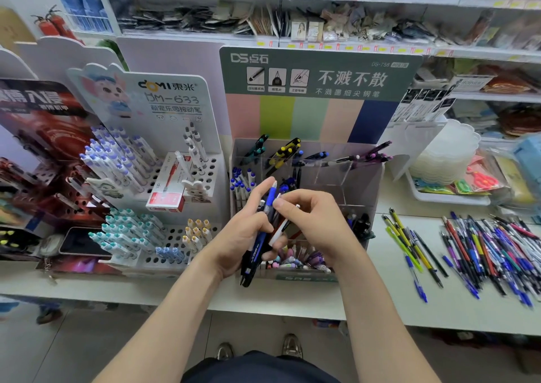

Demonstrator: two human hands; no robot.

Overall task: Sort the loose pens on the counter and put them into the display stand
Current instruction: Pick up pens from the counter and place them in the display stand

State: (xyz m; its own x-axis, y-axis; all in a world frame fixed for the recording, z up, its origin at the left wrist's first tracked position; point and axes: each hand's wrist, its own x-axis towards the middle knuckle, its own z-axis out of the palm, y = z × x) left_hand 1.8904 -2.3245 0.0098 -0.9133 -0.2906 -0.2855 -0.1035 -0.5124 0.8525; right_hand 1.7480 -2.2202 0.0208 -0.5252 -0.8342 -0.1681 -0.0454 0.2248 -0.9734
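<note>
Left hand (244,230): fingers (270,255) curl round a pen bundle (257,251), fanning it for picking.
Right hand (314,221): fingers (278,203) pinch one pen (278,232) (white-barrelled), seemingly to draw it out.

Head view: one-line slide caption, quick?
Left hand grips a pen bundle; right hand pinches one pen before the display stand.

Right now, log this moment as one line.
phase: sorting | left hand: grips pen bundle | right hand: pinches white pen | loose pens: heaped on counter, right of display stand
</note>
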